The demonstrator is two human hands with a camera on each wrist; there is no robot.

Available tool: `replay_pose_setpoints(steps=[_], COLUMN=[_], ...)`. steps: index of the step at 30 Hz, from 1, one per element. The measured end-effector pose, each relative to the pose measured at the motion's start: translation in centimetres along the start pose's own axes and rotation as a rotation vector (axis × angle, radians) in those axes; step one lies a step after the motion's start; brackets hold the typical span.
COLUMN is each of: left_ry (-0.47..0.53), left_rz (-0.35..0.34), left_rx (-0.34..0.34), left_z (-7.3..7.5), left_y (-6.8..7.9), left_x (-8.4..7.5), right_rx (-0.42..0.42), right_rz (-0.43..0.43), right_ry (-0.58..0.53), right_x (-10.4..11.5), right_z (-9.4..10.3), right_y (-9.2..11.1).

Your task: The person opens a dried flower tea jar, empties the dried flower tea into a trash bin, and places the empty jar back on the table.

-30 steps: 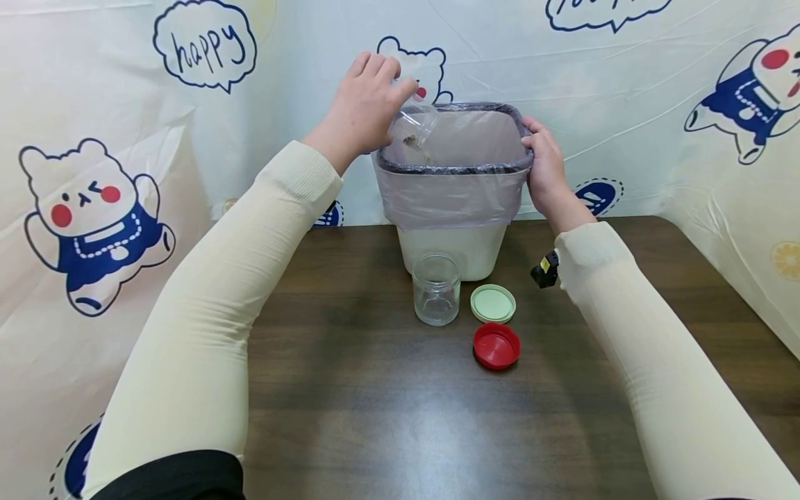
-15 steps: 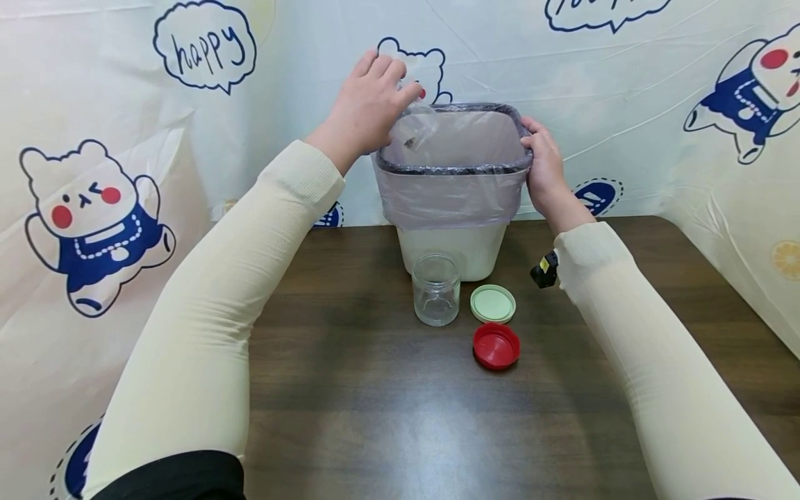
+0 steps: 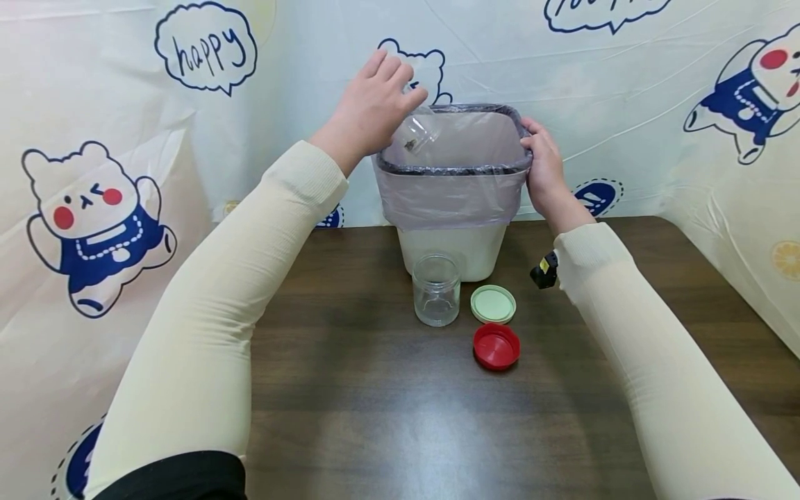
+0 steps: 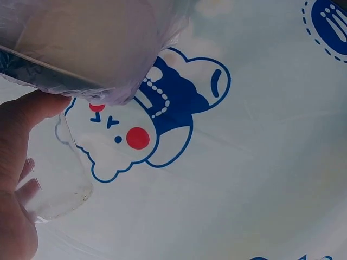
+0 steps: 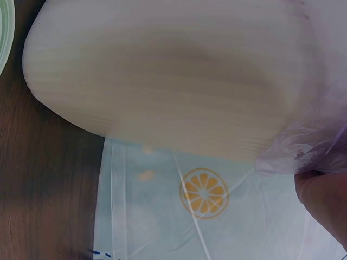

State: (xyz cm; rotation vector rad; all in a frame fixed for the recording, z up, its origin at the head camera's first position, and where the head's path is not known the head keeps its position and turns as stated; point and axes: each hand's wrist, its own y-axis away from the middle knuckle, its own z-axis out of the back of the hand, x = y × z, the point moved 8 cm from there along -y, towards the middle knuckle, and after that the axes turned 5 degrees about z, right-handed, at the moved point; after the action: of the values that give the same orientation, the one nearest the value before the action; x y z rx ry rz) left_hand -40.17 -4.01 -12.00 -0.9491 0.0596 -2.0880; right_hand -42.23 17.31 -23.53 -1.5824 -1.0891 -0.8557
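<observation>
My left hand (image 3: pixel 375 104) grips a transparent jar (image 3: pixel 420 132), tipped with its mouth toward the inside of a trash bin (image 3: pixel 453 250). A small dark clump shows in the jar; what it is I cannot tell. In the left wrist view the thumb and fingers wrap the jar (image 4: pixel 62 189), where specks cling to the wall. A thin plastic bin liner (image 3: pixel 446 198) is folded over the bin's rim. At the right side of that rim, my right hand (image 3: pixel 545 163) holds the edge through the liner. Its palm side is mostly hidden.
In front of the bin an open glass jar (image 3: pixel 436 298) stands upright on the brown table (image 3: pixel 375 417). Right of it lie a pale green lid (image 3: pixel 493 303) and a red lid (image 3: pixel 496 346). A printed curtain (image 3: pixel 300 104) hangs behind.
My left hand has shifted slightly right and up with the tipped jar, and its tilt has changed a little. The right hand and the bin have stayed put.
</observation>
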Motion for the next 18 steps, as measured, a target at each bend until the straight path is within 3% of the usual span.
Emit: replay_pose_setpoints(steps=[8,18], left_ry=[-0.055,-0.117], left_rz=[-0.026,-0.054], left_rx=[0.031,0.001], left_z=[-0.3,-0.2], left_y=[-0.2,-0.3], left_x=[-0.5,-1.0], right_rx=[-0.004,-0.006], right_rz=[0.002,-0.002], right_ry=[-0.008,-0.013], right_x=[0.0,0.0], right_z=[0.0,0.1], right_y=[0.0,0.0])
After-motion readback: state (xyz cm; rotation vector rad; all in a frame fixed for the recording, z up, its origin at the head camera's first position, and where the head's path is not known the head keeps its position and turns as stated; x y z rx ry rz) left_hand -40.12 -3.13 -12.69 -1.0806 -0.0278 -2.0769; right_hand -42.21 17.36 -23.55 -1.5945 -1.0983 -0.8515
